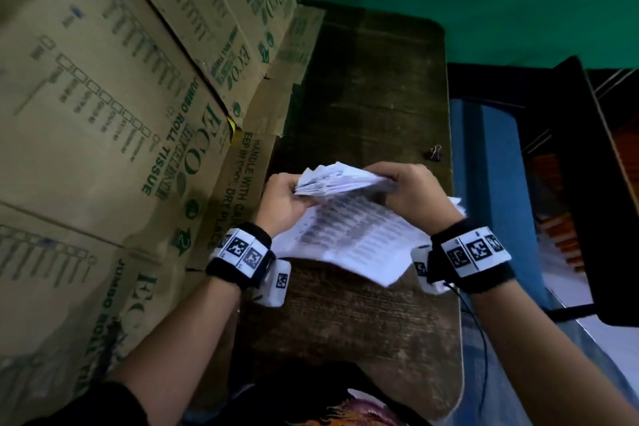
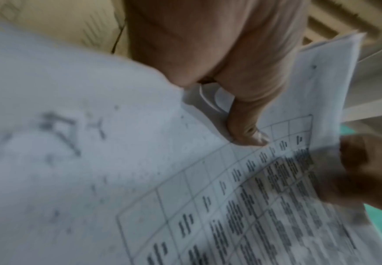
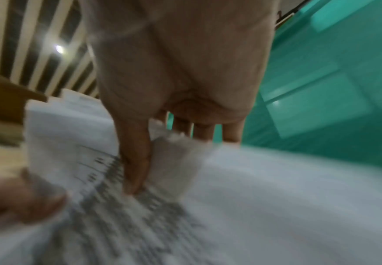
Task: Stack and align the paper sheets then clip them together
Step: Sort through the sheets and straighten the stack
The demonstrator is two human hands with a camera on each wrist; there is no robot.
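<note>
Still uneven: paper sheets held above the wooden table, left hand and right hand pinching opposite ends. Loosen, tap edges flush against table, then fetch binder clip, lying just beyond right hand.

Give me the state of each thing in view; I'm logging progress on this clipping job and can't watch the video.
paper sheets: held above the table, edges uneven, unclipped.
left hand: grips the sheets' left end.
right hand: grips their right end.
binder clip: lies unused by the table's right edge.
table: carries the clip.
cardboard boxes: stacked on the left.
</note>
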